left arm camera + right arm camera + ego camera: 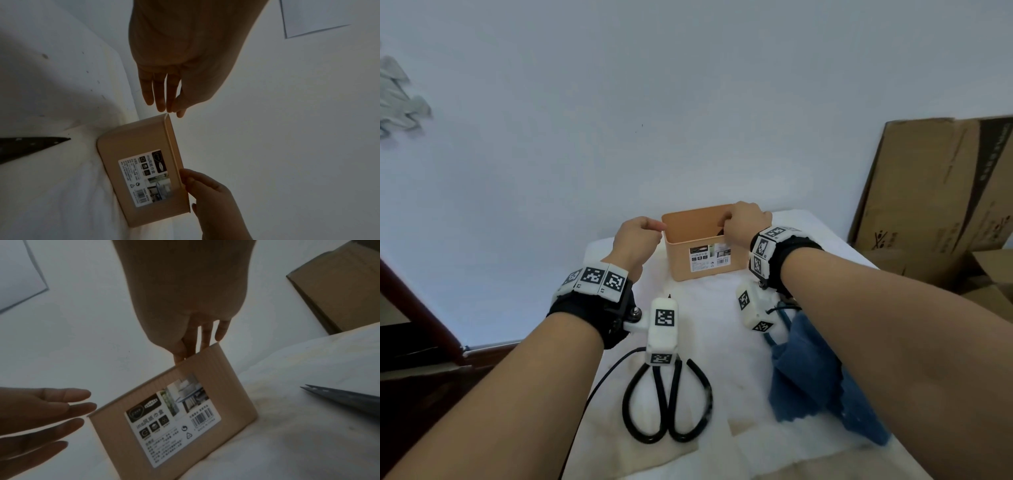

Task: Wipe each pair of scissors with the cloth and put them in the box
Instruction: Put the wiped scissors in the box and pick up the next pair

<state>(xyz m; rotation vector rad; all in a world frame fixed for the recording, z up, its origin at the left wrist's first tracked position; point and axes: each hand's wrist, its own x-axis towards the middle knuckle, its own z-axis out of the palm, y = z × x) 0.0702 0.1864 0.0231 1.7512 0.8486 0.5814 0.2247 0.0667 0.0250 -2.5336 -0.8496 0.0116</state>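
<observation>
A tan plastic box (688, 263) (123, 141) (232, 386) with a white label stands at the far middle of the white table. My left hand (638, 236) (162, 91) (47, 410) hovers by its left corner, fingers straight and holding nothing. My right hand (744, 221) (209, 194) (191, 331) reaches over the right rim; its fingertips are hidden inside, above a small dark shape. One pair of black scissors (667, 401) (30, 146) (345, 400) lies closed on the table near me, tips toward the box. The blue cloth (808, 377) lies crumpled under my right forearm.
Brown cardboard boxes (935, 192) (339, 288) lean against the wall at the right. The table's white cover (722, 325) has stains. A black cable (602, 380) hangs off the left edge. A dark wooden frame (414, 308) stands at far left.
</observation>
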